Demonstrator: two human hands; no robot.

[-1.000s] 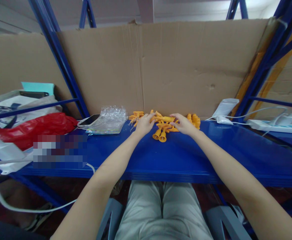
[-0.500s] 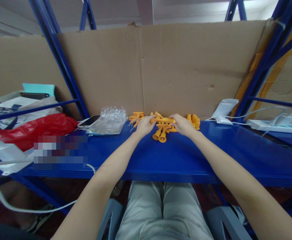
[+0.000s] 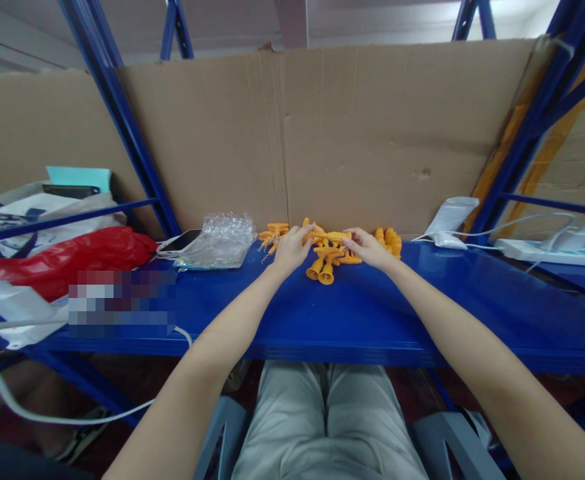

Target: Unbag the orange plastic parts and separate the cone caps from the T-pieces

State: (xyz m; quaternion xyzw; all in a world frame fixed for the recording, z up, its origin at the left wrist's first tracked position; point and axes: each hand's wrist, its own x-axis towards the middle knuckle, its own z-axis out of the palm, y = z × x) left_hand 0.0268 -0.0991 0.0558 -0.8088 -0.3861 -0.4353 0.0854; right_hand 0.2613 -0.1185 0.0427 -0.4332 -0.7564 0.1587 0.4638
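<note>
My left hand is closed on a yellow plastic corkscrew part, which pokes up past its fingers. A yellow bell-shaped corkscrew body lies sideways between my hands, its right end pinched by the fingers of my right hand. The exact contact of the left fingers with it is hard to make out. Just in front, two more bell-shaped bodies rest with their wide ends toward me. Yellow handles with metal spirals lie left of my left hand. Several ridged yellow pieces are beyond my right hand.
A blue shelf top carries everything, with a cardboard wall behind. Leftward lie clear plastic wrap, a phone and a red plastic bag. A white power strip and cables are at the right.
The part at my left hand has tipped more upright. My right hand has shifted slightly right, and its fingers now pinch the end of the bell-shaped body.
</note>
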